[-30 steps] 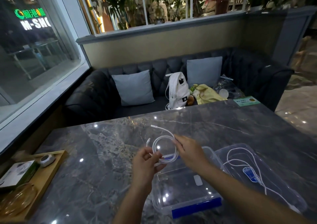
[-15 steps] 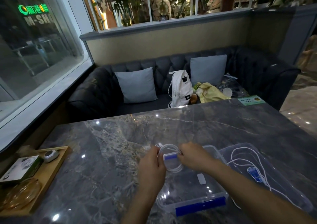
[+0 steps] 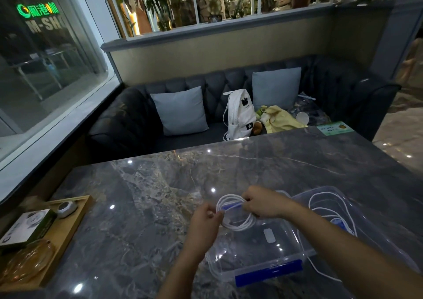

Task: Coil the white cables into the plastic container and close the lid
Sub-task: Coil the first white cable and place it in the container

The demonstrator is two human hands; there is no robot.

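- Green neon characters (image 3: 37, 9) glow outside the window above pale letters "M-SH"; further letters are cut off
- The white coiled cable (image 3: 238, 214) hangs in loops over the clear plastic container (image 3: 256, 264) with blue clips; left hand (image 3: 206, 218) and right hand (image 3: 261, 201) pinch opposite sides
- A second white cable (image 3: 329, 207) lies loose on the lid (image 3: 366, 225) just beside; a wooden tray (image 3: 66, 234) sits well apart, at the left

A single wide-angle view from the wearer's head is looking forward and down across the grey marble bench (image 3: 160, 207) — the hands (image 3: 207, 216) are sitting close beneath the lens, low and just right of centre. Farther off, it is facing a dark sofa (image 3: 128, 120) and, at left, a window (image 3: 41, 70) — straight lines are bowing toward the edges.
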